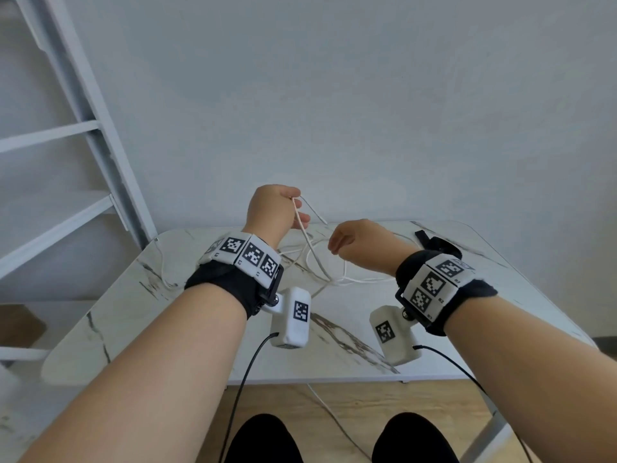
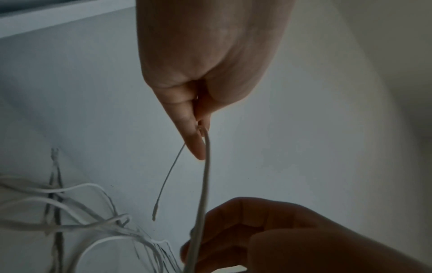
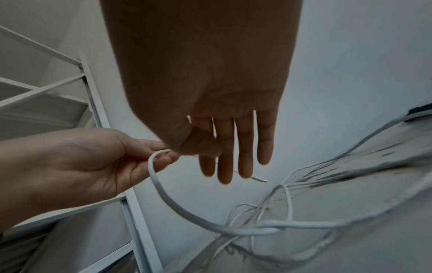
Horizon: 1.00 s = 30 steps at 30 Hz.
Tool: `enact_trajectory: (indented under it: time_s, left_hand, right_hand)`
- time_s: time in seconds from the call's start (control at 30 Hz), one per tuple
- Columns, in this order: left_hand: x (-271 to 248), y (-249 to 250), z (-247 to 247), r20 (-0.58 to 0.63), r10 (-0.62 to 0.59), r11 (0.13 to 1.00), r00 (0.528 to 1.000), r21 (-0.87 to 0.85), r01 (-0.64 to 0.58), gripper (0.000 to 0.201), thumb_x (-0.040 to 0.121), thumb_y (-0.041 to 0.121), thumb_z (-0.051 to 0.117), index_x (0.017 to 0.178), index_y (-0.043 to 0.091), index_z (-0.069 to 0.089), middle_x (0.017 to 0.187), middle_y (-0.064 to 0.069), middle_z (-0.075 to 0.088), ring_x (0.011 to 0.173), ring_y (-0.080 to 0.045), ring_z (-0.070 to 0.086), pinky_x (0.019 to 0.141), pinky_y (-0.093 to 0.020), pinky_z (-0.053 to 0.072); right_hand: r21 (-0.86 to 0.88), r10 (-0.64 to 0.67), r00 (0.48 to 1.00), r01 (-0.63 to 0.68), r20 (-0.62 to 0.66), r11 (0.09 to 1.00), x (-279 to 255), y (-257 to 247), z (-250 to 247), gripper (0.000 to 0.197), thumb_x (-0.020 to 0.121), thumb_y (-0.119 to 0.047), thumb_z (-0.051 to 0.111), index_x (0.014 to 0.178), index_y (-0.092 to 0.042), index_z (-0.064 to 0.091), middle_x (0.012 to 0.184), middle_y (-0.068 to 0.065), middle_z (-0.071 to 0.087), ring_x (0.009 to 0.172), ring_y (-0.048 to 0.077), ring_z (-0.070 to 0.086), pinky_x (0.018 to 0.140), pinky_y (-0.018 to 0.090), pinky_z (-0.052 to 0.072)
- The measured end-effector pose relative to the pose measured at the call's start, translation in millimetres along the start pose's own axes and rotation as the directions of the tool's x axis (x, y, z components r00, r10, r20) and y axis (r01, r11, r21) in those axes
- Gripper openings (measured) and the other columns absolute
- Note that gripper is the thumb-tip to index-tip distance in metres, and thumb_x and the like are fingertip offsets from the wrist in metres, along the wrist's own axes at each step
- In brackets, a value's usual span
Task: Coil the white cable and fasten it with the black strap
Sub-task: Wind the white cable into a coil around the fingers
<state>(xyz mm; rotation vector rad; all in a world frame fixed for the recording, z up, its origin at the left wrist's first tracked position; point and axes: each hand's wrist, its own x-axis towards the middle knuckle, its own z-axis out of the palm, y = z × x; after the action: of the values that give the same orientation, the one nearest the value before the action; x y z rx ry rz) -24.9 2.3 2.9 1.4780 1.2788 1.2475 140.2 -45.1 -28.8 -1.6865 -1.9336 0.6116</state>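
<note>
- Nearest the head camera, two bare forearms reach forward over a white marble-patterned table (image 1: 384,325). Each wrist wears a black band with white blocks printed with square black-and-white markers, and a small white camera box hangs beneath each.
- The left hand (image 1: 272,208) is raised above the far part of the table. Its thumb and forefinger pinch the white cable (image 1: 314,259) close to one end, at a tight bend.
- From that pinch, the short free end points away and down to the right, ending in a small plug (image 3: 258,179) that hangs in the air.
- The long part of the cable drops steeply from the pinch towards the person, then joins loose tangled loops lying flat on the tabletop between the two hands.
- The right hand (image 1: 355,243) hovers just right of the hanging cable, lower than the left hand. In the right wrist view its fingers (image 3: 243,147) are straight and slightly spread, holding nothing.
- The black strap (image 1: 434,243) lies on the far right of the table, beyond the right wrist, apart from the cable loops.
- A white metal ladder frame (image 1: 83,128) leans against the pale wall at the left.
- A further stretch of white cable trails down onto the wooden floor (image 1: 417,399) between the person's dark-clad knees.
</note>
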Motion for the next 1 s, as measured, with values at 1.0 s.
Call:
enact_trajectory:
  time_s: [1.0]
  left_hand:
    - [12,-10,-28,-0.013,0.241,0.915,0.97,0.335,-0.223,0.013,0.091,0.026,0.063,0.097,0.019,0.071,0.09,-0.001,0.071,0.083,-0.017,0.063,0.076,-0.027,0.049]
  right_hand:
    - [-0.215,0.183,0.962,-0.227,-0.204,0.95,25,4,-24,0.018,0.088,-0.022,0.057,0.098,-0.011,0.067,0.087,0.004,0.066,0.08,0.023,0.06,0.066,0.027,0.046]
